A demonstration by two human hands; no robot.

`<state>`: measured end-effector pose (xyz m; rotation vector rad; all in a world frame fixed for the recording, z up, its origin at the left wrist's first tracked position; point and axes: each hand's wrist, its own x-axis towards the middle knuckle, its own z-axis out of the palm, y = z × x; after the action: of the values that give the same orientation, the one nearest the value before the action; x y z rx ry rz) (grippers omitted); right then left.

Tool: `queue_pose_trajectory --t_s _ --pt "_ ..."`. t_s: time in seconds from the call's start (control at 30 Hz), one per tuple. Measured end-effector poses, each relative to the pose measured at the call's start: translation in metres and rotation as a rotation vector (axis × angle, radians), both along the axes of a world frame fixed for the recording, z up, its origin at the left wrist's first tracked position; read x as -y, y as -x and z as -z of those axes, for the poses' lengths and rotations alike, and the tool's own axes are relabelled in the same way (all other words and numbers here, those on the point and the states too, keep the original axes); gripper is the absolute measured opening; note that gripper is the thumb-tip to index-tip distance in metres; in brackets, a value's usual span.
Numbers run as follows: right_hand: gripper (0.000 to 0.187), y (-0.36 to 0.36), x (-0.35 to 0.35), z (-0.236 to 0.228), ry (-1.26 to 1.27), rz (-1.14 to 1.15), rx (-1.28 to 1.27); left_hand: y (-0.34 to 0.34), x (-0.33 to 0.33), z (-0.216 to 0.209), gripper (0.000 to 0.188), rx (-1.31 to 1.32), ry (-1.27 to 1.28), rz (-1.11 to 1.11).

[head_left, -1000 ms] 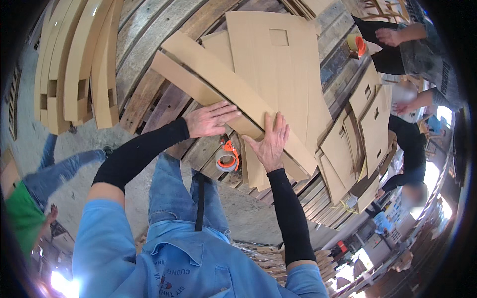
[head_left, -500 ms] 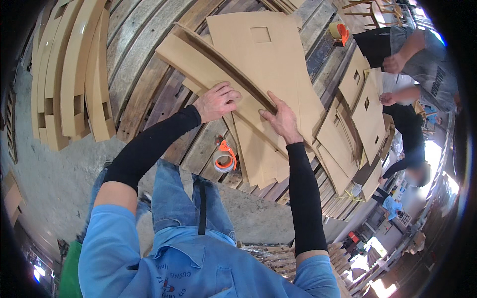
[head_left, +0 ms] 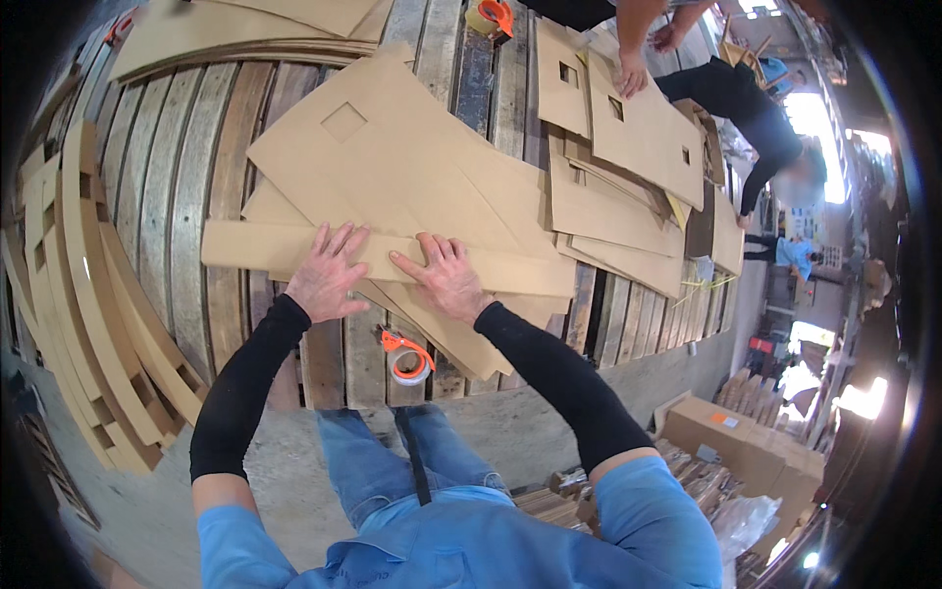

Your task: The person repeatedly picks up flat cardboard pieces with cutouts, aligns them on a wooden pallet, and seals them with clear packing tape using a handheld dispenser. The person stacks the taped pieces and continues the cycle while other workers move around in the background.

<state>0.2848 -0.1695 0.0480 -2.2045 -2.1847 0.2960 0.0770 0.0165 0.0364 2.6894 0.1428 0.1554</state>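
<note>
A long, narrow folded cardboard piece (head_left: 250,243) lies crosswise on flat cardboard sheets on a slatted wooden table. My left hand (head_left: 326,277) presses on it left of its middle, fingers spread and the thumb out to the side. Just to the right, my right hand (head_left: 447,280) lies flat on the same piece, fingers stretched out. Both hands are open and grip nothing. Beneath and behind the piece is a wide cardboard sheet (head_left: 392,147) with a square cutout. An orange tape dispenser (head_left: 419,349) with a roll of tape sits near the table's front edge.
Several long folded cardboard pieces (head_left: 90,285) stand at the left. More sheets (head_left: 255,25) are stacked at the back, and cut sheets (head_left: 643,133) lie right, under a co-worker's hand (head_left: 632,75). Another tape dispenser (head_left: 497,16) rests behind. A large carton (head_left: 736,447) stands lower right.
The folded piece has turned from slanting to nearly crosswise, and its open channel no longer shows. My hands have shifted from its edges to lie flat on top. The view has swung right.
</note>
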Motion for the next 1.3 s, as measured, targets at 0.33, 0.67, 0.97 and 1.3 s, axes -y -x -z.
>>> queue_pose_trajectory --t_s 0.33,0.67,0.97,1.3 --pt "0.062 -0.049 -0.026 -0.014 -0.286 0.084 -0.025 -0.056 0.005 0.024 0.042 -0.069 -0.212 -0.266" --pt "0.063 0.146 0.128 0.049 -0.043 0.777 -0.627 -0.084 0.003 0.035 0.042 -0.176 -0.163 -0.428" --pt "0.030 0.131 0.135 0.085 0.282 0.872 -0.734 -0.100 -0.004 0.035 0.037 -0.072 -0.002 -0.413" --pt "0.054 0.009 0.109 -0.089 0.077 1.038 -1.282 -0.060 0.035 0.033 0.039 -0.193 -0.017 -0.343"
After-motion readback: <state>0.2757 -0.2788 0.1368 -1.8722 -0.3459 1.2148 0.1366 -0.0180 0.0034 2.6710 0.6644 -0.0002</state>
